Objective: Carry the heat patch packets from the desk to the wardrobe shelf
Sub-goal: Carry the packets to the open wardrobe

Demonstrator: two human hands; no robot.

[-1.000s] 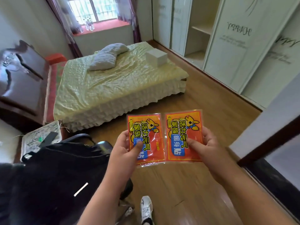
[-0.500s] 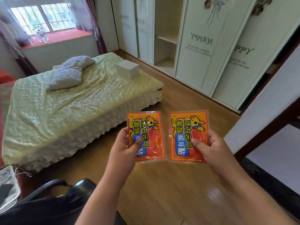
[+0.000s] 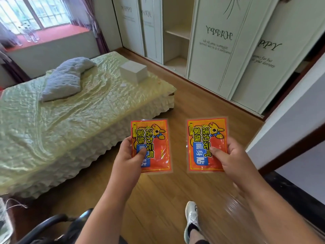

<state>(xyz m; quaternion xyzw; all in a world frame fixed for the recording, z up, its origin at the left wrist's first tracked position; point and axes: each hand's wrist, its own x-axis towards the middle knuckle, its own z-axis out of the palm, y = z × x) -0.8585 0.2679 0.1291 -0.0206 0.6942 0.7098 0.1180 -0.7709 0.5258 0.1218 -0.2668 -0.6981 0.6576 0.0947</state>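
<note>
Wardrobe (image 3: 219,55) spans the far wall, one bay open; bare wardrobe shelf (image 3: 178,34) visible at mid height inside it, the likely drop point. Bed (image 3: 70,110) fills the left, a white box (image 3: 133,71) and a crumpled pillow (image 3: 65,78) on it. Wood floor (image 3: 175,196) between bed and wardrobe gives a walking lane; one shoe (image 3: 191,219) is planted on it.

Left hand (image 3: 129,162) pinches left packet (image 3: 151,146) at its lower left corner, thumb on the printed face. Right hand (image 3: 226,155) pinches right packet (image 3: 206,145) at its lower right side, same thumb-on-top grip. Packets held flat, faces up, side by side, apart. Judgement: one per hand keeps the slick foil from sliding; carry in transit, wardrobe well ahead
</note>
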